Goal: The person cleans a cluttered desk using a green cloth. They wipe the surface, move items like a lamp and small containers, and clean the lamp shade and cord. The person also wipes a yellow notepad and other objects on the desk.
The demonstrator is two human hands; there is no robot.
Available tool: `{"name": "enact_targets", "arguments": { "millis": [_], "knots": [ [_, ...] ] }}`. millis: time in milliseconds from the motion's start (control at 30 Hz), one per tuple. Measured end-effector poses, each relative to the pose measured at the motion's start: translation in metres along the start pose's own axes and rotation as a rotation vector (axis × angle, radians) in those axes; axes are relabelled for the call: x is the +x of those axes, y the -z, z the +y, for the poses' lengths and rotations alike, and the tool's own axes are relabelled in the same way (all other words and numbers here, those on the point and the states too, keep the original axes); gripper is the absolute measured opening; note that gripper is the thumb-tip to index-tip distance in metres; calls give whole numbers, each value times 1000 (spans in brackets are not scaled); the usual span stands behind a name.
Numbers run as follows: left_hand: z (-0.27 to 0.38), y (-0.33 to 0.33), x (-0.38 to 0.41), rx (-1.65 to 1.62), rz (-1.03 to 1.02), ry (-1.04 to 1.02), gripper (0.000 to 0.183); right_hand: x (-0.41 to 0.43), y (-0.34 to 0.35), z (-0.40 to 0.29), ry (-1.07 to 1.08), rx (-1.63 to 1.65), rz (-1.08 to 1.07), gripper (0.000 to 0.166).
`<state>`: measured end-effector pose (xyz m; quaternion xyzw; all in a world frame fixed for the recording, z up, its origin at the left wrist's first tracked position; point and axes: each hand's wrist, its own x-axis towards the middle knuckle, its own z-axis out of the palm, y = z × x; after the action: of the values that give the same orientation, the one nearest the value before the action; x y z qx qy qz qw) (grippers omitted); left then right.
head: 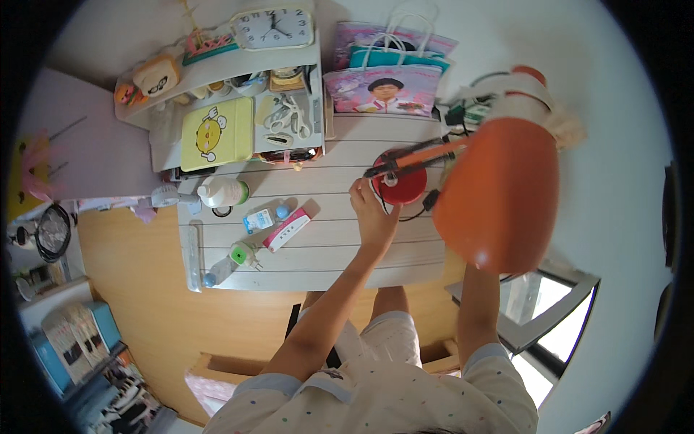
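Observation:
A desk lamp stands at the right of the white slatted desk [325, 249]. Its large orange lampshade [501, 195] is nearest the camera, and a hinged orange-and-black arm [420, 157] runs from it to a round red base [404, 187]. My left hand [375, 214] grips the base at its left front rim, fingers on the left side and thumb at the front. A black cord with an inline switch [431, 199] lies beside the base. My right forearm [478, 309] reaches up behind the lampshade, which hides my right hand.
On the desk's left lie a white bottle [225, 191], a pink-and-white box [287, 230], a small blue-and-white box [258, 221] and a green-and-white plug adapter [244, 254]. A shelf [217, 76] with a clock [274, 29] and paper gift bags [385, 89] stand behind. An open window [542, 304] is at right.

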<state>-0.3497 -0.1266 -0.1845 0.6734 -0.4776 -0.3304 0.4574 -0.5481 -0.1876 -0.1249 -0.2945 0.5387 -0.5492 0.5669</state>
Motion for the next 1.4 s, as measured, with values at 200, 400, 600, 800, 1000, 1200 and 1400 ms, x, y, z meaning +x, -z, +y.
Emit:
{"name": "enact_targets", "arguments": {
  "millis": [200, 400, 600, 800, 1000, 1200, 1400],
  "knots": [
    [-18, -43, 2, 332, -18, 124, 92, 108, -46, 60, -139, -580, -691, 38],
    [-18, -76, -6, 369, 39, 187, 93, 172, -79, 83, -216, -924, -1248, 33],
    [-21, -64, -4, 219, 61, 235, 96, 163, -121, 76, 14, -1236, -1416, 29],
    [-20, -63, -5, 165, 108, 252, 97, 160, -111, 83, -71, -1034, -1292, 27],
    [-28, -57, -7, 110, 145, 199, 100, 153, -86, 73, -36, -1061, -1057, 30],
    [-29, -58, -6, 140, 123, 207, 97, 160, -41, 71, 110, -1019, -968, 37],
    [-25, -61, -6, 117, 78, 186, 97, 177, -91, 89, 264, -1214, -1338, 34]
  ]
}}
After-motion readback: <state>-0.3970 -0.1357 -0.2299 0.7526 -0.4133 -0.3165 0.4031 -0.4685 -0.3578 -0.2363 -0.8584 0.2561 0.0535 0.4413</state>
